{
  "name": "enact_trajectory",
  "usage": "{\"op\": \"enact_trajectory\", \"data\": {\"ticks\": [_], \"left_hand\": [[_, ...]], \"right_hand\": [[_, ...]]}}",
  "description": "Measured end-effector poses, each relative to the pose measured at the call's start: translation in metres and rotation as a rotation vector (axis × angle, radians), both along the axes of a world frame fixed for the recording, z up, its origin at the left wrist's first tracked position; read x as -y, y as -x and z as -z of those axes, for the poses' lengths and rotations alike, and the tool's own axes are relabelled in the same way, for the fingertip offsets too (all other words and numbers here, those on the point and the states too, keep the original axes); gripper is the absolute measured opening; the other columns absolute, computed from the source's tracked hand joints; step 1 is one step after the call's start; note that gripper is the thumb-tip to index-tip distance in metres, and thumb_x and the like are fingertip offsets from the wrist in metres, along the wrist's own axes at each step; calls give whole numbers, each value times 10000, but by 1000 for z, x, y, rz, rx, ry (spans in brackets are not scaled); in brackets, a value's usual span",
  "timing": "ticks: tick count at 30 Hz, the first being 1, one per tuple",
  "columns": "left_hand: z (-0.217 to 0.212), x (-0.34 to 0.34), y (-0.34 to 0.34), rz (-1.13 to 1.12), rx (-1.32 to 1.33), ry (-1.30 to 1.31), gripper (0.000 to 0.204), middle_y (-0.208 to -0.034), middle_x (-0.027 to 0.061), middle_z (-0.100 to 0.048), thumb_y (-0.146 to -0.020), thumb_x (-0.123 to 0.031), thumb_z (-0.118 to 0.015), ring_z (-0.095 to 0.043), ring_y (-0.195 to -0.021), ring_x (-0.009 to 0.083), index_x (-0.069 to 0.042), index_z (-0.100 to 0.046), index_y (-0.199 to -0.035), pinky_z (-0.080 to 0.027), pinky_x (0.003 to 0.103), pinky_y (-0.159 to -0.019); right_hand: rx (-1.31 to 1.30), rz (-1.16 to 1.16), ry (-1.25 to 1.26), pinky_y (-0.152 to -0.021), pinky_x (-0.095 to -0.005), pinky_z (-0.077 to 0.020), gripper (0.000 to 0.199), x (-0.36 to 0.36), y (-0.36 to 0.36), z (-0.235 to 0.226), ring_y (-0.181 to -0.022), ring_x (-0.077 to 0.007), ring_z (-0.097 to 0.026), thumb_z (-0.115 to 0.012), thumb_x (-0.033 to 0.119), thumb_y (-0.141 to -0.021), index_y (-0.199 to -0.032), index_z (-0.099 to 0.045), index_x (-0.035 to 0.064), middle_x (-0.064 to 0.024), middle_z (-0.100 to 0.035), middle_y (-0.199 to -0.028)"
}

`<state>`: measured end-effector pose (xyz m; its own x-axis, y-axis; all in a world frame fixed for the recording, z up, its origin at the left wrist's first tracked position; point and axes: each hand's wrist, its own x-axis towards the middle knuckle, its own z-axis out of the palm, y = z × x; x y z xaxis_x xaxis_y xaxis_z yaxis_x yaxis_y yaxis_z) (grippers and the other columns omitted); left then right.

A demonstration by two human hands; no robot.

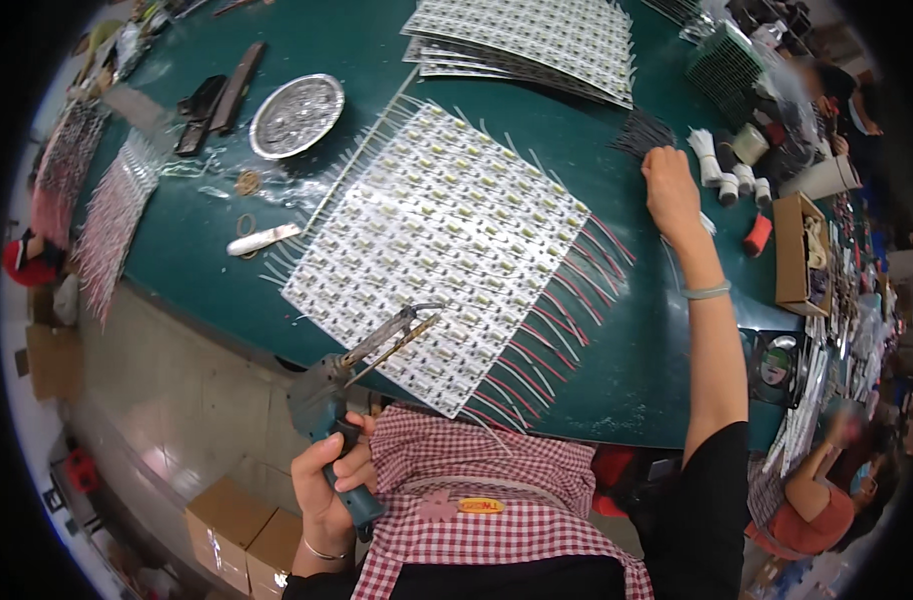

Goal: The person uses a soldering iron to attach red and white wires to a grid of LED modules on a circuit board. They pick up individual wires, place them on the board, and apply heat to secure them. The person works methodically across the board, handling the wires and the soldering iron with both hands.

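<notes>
My left hand [332,470] is wrapped round the handle of a dark green soldering gun [322,395]. Its tip reaches over the near part of a white circuit board panel [427,240] covered in rows of small components. Red and white wires [567,300] stick out along the panel's right edge, and thin pale wires fringe its left and far edges. To the right of the panel, my right hand [672,195] is closed at the near end of a bundle of short black wires [645,132]. What its fingers pinch is hidden.
More panels [527,45] lie stacked at the far side of the green table [627,390]. A metal bowl [297,116], a white-handled tool [264,239] and wired strips [122,210] lie left. White wire bundles [705,155], a cardboard box [802,255] and a fan [777,365] are right. Co-workers sit nearby.
</notes>
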<state>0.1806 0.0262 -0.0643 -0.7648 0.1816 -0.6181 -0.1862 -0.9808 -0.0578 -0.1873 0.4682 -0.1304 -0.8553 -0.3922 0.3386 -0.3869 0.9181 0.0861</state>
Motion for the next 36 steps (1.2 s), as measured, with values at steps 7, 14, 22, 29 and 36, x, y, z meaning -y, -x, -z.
{"op": "enact_trajectory", "data": {"ticks": [7,14,22,29,36], "left_hand": [[-21,1,-15,-147,8,-236,330,-1301,243,-580,-1039,-114,-564,-549,-671,87,97,-572,-1293,-518,218,-558],[-30,1,-23,-238,112,-367,348,-1253,231,-554,-1067,-171,-579,-572,-726,91,102,-578,-1282,-542,222,-606],[-27,0,-41,-130,77,43,315,-1227,184,-568,-1028,-107,-584,-562,-745,96,82,-559,-1279,-486,218,-583],[-32,-17,-63,225,-38,1262,440,-1079,155,-643,-836,1,-712,-529,-535,144,72,-582,-1251,-432,264,-484],[-20,-12,-75,478,-216,1711,308,-1079,147,-742,-817,-13,-826,-710,-886,195,58,-736,-1103,-573,317,-753]], "right_hand": [[-162,-1,112,-803,-483,-491,92,13,-15,-15,-956,-374,-589,-617,27,-953,-1021,-555,31,-153,-596,-977],[15,-60,636,-748,-398,-535,68,87,-94,-55,-834,-363,-683,-648,20,-975,-1042,-639,5,-167,-690,-934],[450,-64,998,-679,-324,-535,70,156,-222,-62,-755,-226,-680,-701,23,-958,-1018,-705,-12,-128,-708,-930],[712,17,1031,-658,-345,-540,63,190,-300,-39,-762,-236,-686,-699,18,-950,-997,-669,-13,-137,-667,-905],[538,8,888,-669,-424,-510,97,202,-313,-30,-778,-303,-642,-712,-5,-902,-935,-623,10,-127,-617,-868]]}}
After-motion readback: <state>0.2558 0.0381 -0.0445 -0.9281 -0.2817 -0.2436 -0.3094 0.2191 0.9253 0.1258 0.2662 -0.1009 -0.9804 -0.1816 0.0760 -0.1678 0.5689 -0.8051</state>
